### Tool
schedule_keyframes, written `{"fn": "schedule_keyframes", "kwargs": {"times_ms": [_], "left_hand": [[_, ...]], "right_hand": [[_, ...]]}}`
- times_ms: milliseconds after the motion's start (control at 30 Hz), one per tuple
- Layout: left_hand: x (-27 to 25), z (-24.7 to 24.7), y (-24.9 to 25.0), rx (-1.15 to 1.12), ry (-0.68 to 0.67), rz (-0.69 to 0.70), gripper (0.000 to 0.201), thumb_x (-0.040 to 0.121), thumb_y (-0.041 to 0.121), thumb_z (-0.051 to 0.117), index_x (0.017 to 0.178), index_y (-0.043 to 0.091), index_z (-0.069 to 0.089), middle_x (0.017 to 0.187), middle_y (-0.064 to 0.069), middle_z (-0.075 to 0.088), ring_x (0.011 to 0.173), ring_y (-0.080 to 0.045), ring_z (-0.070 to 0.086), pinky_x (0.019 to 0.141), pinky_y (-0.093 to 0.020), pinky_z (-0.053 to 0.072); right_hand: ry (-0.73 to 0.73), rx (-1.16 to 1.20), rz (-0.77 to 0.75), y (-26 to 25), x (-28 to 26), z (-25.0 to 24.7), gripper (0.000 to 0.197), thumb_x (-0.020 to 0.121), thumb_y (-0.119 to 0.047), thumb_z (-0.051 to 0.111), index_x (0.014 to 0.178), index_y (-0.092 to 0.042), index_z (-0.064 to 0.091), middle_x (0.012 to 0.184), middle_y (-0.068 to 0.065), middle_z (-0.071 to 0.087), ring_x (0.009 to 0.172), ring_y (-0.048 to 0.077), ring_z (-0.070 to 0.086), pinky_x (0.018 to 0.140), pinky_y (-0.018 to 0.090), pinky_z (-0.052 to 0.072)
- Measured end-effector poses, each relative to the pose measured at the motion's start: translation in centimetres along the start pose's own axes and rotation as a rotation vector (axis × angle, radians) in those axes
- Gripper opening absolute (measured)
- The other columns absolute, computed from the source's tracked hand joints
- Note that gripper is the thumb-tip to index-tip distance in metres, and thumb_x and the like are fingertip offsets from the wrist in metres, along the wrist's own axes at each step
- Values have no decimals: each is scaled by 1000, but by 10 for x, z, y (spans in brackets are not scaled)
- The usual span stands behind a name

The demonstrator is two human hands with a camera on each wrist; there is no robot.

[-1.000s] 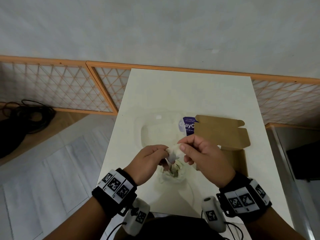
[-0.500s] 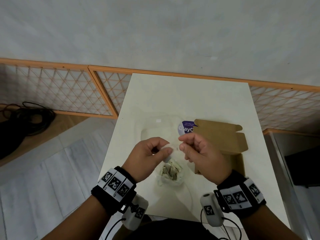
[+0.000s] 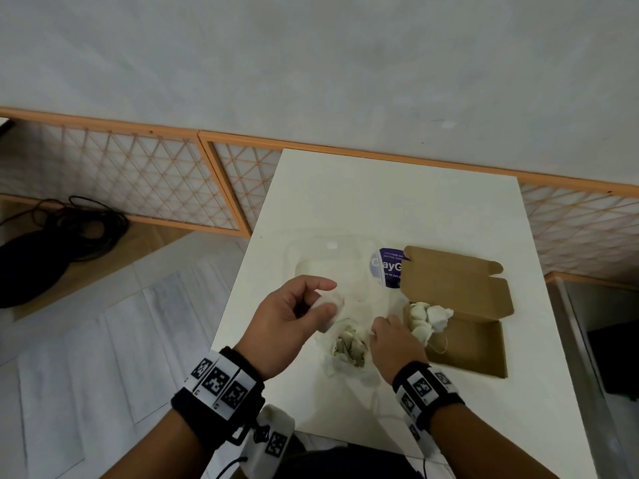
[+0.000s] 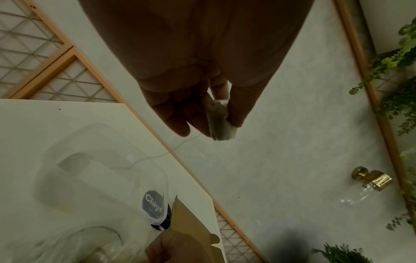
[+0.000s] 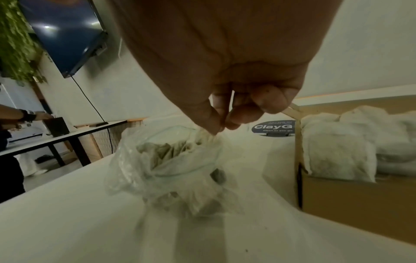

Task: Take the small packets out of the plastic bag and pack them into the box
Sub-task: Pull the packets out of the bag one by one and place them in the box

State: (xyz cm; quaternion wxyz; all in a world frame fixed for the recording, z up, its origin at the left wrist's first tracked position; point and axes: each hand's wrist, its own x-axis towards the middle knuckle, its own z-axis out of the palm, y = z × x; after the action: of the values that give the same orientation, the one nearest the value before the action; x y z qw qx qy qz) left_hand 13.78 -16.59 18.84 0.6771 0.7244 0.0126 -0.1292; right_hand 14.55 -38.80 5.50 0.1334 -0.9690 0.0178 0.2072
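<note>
A clear plastic bag [image 3: 349,347] of small white packets sits on the white table [image 3: 380,202] near its front edge. My left hand [image 3: 326,295] hovers above and left of the bag and pinches one white packet [image 3: 334,305] between thumb and fingers; the left wrist view shows the same packet [image 4: 217,113] in that hand [image 4: 218,125]. My right hand [image 3: 378,323] is low at the bag's right rim, where its thumb and forefinger [image 5: 217,129] pinch the thin plastic of the bag [image 5: 171,160]. Right of it lies the open brown cardboard box [image 3: 477,344] with several packets [image 3: 427,316] piled in its left end.
A clear plastic container with a purple "ClayG" sticker [image 3: 389,267] lies behind the bag, against the box's raised lid [image 3: 449,281]. An orange lattice fence [image 3: 138,181] runs behind the table. Black cables [image 3: 52,236] lie on the floor to the left. A person's hand works at another table [image 5: 33,115].
Both hands were pinching one packet together above the bag. They have parted: the left keeps the packet and has shifted left, the right has dropped to the bag's rim.
</note>
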Motion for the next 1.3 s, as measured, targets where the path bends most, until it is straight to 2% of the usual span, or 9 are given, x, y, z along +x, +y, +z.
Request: {"fn": "schedule_keyframes", "kwargs": {"times_ms": [133,267,400,500,667,767,900,1067,1300], "left_hand": [[-1,-3,4,-29,-4,6,4,98,7,69,97,4,71,86,-22,72,77,-23,66,81,-35,57],[3,-4,9,-94,-32,-10,21,91,19,70,92,-2,67,81,-22,67,74,-22,61,75,-31,54],[9,-5,18,-58,-49,-26,16,85,17,65,89,2,65,78,-10,65,70,-19,57,67,-27,48],[13,-3,26,-33,-73,-21,16,85,18,64,91,3,65,82,-18,66,68,-17,59,65,-27,46],[17,7,39,-43,-143,-7,22,88,21,63,93,-1,64,95,-35,62,68,-20,60,64,-23,48],[19,13,44,-101,-153,1,16,86,18,65,91,3,69,105,-22,69,77,-22,65,70,-24,52],[22,11,50,-63,-185,70,13,81,12,68,77,1,62,119,-6,71,114,-13,66,89,-26,52],[22,12,71,-83,-315,80,13,86,9,54,83,-3,52,105,-12,79,77,-22,64,68,-26,51],[24,18,77,-121,-313,102,9,95,11,69,99,4,67,84,-9,73,67,-14,60,76,-32,54]], "right_hand": [[34,112,-34,3,-5,-11,10,105,-29,49,99,-21,51,105,-1,51,87,17,53,78,33,52],[63,443,-39,1,-20,-42,12,97,-22,63,88,-18,56,87,0,61,74,15,59,67,24,49],[15,718,-126,-4,-41,-90,10,102,-18,63,94,-14,58,83,4,75,65,11,67,59,26,53],[14,860,-186,-12,-57,-122,3,104,-13,60,102,-10,62,87,6,76,62,0,59,60,19,50],[20,954,-217,-14,-71,-153,7,104,-16,60,100,-15,66,82,4,72,66,14,58,63,38,50],[60,990,-215,-14,-77,-163,8,102,-19,62,97,-16,66,75,4,66,66,15,57,65,37,48],[126,990,-204,-14,-79,-172,8,93,-30,64,90,-22,66,69,10,60,67,17,54,69,37,45],[106,1012,-217,-15,-79,-180,16,99,-14,61,86,-22,65,62,-1,59,58,10,53,60,21,41],[120,1050,-224,-23,-83,-182,9,90,-28,61,89,-19,64,58,4,55,56,15,50,61,32,40]]}}
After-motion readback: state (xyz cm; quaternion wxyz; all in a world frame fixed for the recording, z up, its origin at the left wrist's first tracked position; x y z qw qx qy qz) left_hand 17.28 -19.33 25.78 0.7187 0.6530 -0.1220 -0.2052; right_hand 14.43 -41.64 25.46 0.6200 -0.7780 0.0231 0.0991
